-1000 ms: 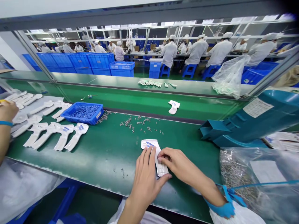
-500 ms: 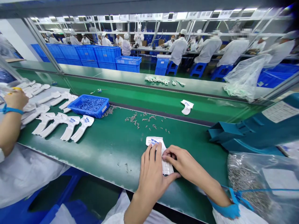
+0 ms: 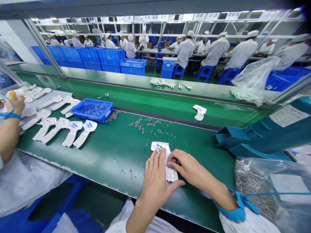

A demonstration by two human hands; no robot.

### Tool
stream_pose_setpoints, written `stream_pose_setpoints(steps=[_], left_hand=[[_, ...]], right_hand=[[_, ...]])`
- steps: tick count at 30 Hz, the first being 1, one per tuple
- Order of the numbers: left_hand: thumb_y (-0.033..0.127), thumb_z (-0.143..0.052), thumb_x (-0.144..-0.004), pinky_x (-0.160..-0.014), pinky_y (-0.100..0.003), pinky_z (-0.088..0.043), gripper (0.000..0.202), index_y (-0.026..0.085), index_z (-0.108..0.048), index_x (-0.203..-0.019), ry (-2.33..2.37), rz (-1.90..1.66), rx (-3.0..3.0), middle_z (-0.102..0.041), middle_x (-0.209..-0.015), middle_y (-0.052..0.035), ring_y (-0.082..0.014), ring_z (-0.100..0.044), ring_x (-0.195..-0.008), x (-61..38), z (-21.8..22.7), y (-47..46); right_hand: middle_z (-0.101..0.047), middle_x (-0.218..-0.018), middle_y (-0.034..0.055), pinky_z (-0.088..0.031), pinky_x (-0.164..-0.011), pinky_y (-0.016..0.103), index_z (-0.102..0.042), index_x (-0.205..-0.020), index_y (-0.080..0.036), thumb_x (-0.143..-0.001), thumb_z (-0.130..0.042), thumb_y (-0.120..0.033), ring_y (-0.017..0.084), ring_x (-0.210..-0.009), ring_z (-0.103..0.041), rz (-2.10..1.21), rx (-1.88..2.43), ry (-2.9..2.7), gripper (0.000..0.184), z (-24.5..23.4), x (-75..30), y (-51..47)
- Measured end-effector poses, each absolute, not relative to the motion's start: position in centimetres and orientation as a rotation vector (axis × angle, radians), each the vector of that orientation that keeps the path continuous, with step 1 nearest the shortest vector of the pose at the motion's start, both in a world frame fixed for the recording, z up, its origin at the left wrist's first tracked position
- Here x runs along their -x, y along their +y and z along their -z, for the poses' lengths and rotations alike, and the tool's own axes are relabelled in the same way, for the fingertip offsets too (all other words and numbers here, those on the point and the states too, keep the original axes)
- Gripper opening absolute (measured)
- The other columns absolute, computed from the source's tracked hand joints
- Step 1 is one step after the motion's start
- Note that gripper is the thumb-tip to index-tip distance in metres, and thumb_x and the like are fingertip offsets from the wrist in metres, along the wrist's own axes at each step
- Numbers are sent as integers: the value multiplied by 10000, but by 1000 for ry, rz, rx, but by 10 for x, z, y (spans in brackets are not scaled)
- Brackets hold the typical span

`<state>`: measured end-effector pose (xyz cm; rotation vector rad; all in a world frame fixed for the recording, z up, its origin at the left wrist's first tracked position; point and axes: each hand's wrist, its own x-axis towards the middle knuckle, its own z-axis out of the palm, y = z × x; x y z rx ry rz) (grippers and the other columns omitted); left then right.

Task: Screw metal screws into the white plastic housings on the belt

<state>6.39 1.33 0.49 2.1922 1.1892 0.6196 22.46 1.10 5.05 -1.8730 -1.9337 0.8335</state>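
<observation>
Head view: a green workbench (image 3: 109,158) stretches across the view; from the view's centre, a teal bin (image 3: 262,131) lies at three o'clock, a clear bag (image 3: 255,191) of metal pieces at four, a blue tray (image 3: 107,113) of blue pieces at nine. At five, the person's right hand (image 3: 187,164) curls, thumb and forefinger brought close over the white part's edge; whether they pinch anything cannot be told. At six, the left hand (image 3: 155,178) lies flattened, thumb spread wide, steadying that white part (image 3: 172,175) on the bench. Tiny metal bits (image 3: 139,123) scatter at its eleven o'clock.
</observation>
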Motion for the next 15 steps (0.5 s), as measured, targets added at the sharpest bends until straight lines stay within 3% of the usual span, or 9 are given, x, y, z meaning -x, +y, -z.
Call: stream_pose_setpoints(steps=[4,11,15], left_hand=[[519,-815,-701,-1144,-552,-339,1069,224,-210,-1532,1189,-629,-2187,-402,-1532,-141,-367,-283,-1467,-65,-4,13],[509,-817,-702,-1152,-547,-331,1089,218,-180,-1536,1193,-630,-2192,-379,-1551,-139,-362,-258,-1477,-64,-2,15],[521,-800,-722,-1161,-538,-316,1081,219,-160,-1539,1178,-611,-2199,-344,-1572,-133,-353,-244,-1482,-62,-4,14]], right_hand=[[-607,-830,7,-383,-642,296,-510,-884,-245,-914,-540,-301,195,-782,-568,-853,1870,-1872,70,-47,-226,10],[-642,-770,-16,-419,-620,273,-548,-875,-239,-939,-530,-393,175,-720,-595,-988,1792,-1761,168,-43,-239,14],[-677,-978,54,-469,-774,331,-624,-1016,-215,-970,-462,-373,206,-840,-638,-582,1876,-1691,231,-27,-264,34]])
